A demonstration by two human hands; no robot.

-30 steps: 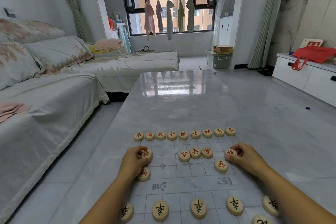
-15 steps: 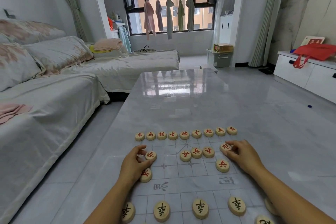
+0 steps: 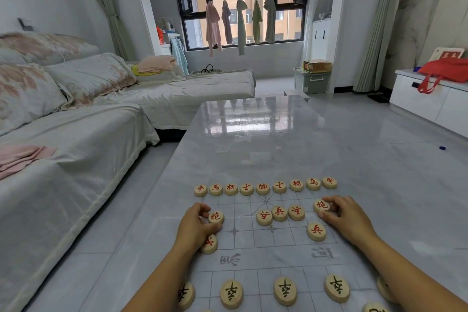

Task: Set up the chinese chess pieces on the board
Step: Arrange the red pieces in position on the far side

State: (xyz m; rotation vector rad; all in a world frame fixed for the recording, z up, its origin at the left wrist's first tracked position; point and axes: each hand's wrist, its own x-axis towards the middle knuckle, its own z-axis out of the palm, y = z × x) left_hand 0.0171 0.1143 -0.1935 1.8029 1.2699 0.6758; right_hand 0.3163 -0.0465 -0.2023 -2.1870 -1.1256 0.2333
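Now my left hand [image 3: 195, 229] pinches a red cannon piece [image 3: 216, 217] on the board [image 3: 250, 242], just on my side of the far red row [image 3: 262, 187], near its left end. My right hand [image 3: 348, 220] grips the other cannon [image 3: 321, 205] near that row's right end. Three red soldiers [image 3: 279, 213] cluster nearer me than the row's middle.

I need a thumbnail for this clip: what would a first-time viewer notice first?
Probably the two hands: the left hand and the right hand each pinch a red-lettered disc, the left disc and the right disc, near opposite sides of the board. Beyond them a neat row of nine red discs lines the board's far edge, and three loose red discs cluster between the hands.
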